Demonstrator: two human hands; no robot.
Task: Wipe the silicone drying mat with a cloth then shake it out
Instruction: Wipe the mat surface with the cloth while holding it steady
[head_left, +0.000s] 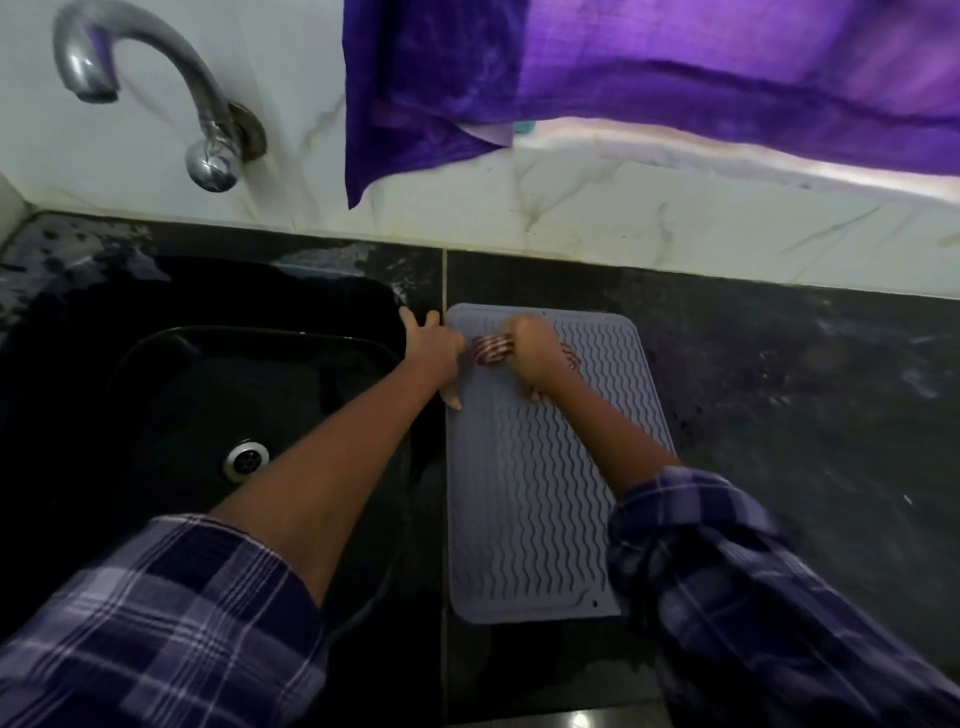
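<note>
Both hands at far end of mat. Head view: silicone drying mat (524, 499) flat on dark counter (779, 415) beside sink (208, 405). Left hand (434, 353) splayed flat, fingers pinning mat's left edge. Right hand (535, 351) clenched around red-white cloth (491, 349), pressed on ridges. Judgement: wiping underway near top; lower mat, shake-out not yet done.

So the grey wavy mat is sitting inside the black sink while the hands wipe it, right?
Not quite. The head view shows the grey wavy mat lying flat on the dark counter, beside the black sink, not inside it. The hands are on its far end.
</note>
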